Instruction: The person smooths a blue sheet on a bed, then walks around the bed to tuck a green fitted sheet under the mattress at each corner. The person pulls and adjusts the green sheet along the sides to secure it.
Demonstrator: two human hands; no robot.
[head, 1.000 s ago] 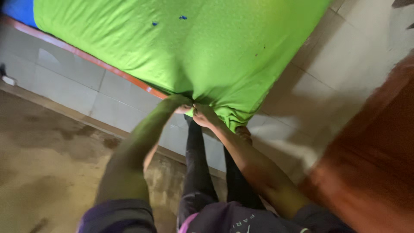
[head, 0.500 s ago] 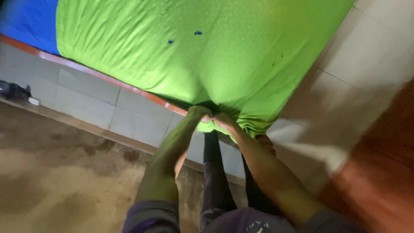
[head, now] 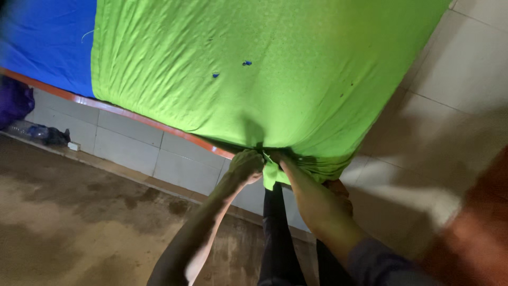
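Observation:
A bright green sheet [head: 254, 69] is stretched over a mattress whose blue cover [head: 47, 47] shows at the upper left. My left hand [head: 246, 165] and my right hand [head: 296, 182] meet at the mattress's near corner, both closed on the bunched edge of the green sheet, which hangs a little below them. Two small blue specks lie on the sheet's top. My dark-trousered legs stand below the hands.
An orange rim [head: 137, 114] runs under the mattress above a white tiled step [head: 127, 145]. A brown stained floor [head: 69, 217] lies at the lower left, pale floor tiles [head: 455, 90] at the right. A blurred red-brown surface [head: 476, 233] fills the lower right. Dark items [head: 47, 135] sit at the far left.
The view has shifted, so more of the blue cover shows at the left. My hands have stayed together on the sheet's corner, now lower in the frame and closer.

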